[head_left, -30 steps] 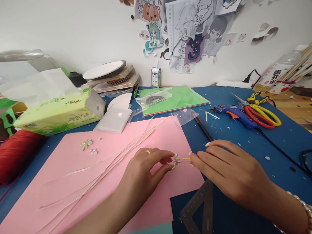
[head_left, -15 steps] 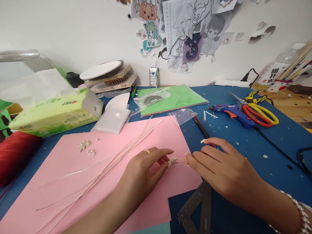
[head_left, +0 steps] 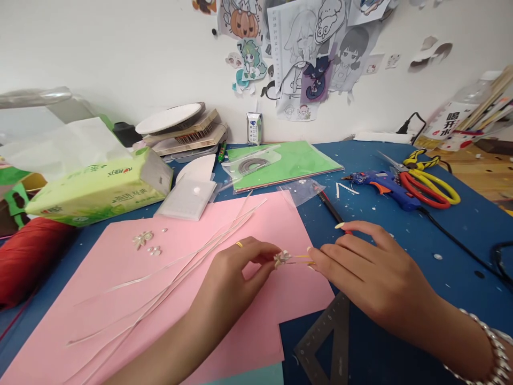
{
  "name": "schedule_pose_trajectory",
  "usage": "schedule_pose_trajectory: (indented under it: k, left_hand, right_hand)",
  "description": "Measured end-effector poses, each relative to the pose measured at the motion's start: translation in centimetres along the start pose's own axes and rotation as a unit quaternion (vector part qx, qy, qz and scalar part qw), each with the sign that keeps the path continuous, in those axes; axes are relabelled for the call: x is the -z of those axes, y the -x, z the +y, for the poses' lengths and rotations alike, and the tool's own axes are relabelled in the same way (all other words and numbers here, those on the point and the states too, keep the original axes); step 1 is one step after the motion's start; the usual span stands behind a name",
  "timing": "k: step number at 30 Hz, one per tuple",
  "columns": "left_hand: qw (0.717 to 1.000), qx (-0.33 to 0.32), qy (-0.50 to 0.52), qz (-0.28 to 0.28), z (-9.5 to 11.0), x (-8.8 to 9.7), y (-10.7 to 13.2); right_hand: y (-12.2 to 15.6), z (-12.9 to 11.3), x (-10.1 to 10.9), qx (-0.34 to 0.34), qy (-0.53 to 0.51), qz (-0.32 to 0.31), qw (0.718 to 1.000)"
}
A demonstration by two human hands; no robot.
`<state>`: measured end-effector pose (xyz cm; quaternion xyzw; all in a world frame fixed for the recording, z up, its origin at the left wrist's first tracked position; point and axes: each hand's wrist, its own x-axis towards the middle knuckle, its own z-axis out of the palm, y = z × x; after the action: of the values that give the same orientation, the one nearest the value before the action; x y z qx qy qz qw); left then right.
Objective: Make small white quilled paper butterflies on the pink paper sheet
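Observation:
Over the pink paper, my left hand pinches the flower end of a thin, gold two-pronged hairpin. Its small whitish flower shows at my left fingertips. My right hand grips the other end of the prongs between thumb and fingers, which hide that end. On the paper to the left lie a cream flower-like ornament, a pearl cluster and a loose pearl. Several narrow white ribbons stretch across the paper beside my left hand.
A blue glue gun and red-and-yellow-handled tools lie back right. A black pen sits beyond my right hand, a metal set square below it. Tissue pack, red yarn and green sheets surround the paper.
The flower has turned at my left fingertips, so more of its petals show. Both hands keep their hold on the hairpin. The whole view has shifted slightly.

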<state>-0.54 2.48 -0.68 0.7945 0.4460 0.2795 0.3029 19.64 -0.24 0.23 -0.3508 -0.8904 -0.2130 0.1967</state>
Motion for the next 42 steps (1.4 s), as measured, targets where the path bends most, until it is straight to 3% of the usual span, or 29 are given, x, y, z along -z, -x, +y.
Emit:
schedule_pose_trajectory:
  k: [3, 6, 9, 13, 29, 36, 42]
  left_hand:
    - [0.987, 0.108, 0.119, -0.012, 0.42, 0.42, -0.32]
    - [0.942, 0.196, 0.271, -0.033, 0.59, 0.66, -0.59]
    - [0.904, 0.235, 0.354, -0.039, 0.56, 0.69, -0.74]
    - [0.885, 0.256, 0.385, -0.048, 0.61, 0.57, -0.79]
    - [0.877, 0.244, 0.409, -0.059, 0.53, 0.08, -0.63]
    - [0.908, 0.215, 0.357, -0.039, 0.48, 0.00, -0.49]
    - [0.910, 0.209, 0.357, -0.042, 0.36, -0.04, -0.44]
  right_hand:
    - [-0.04, 0.13, 0.27, -0.021, -0.005, 0.019, 1.000]
    - [0.04, 0.21, 0.39, -0.029, -0.007, 0.022, 0.999]
    - [0.12, 0.20, 0.42, -0.025, -0.008, 0.024, 0.999]
    - [0.08, 0.05, 0.40, -0.018, -0.008, 0.037, 0.999]
    - [0.06, -0.20, 0.59, 0.006, 0.026, 0.035, 0.999]
    - [0.09, -0.14, 0.50, 0.010, 0.003, 0.023, 1.000]
    - [0.09, -0.02, 0.43, 0.008, -0.006, 0.021, 1.000]
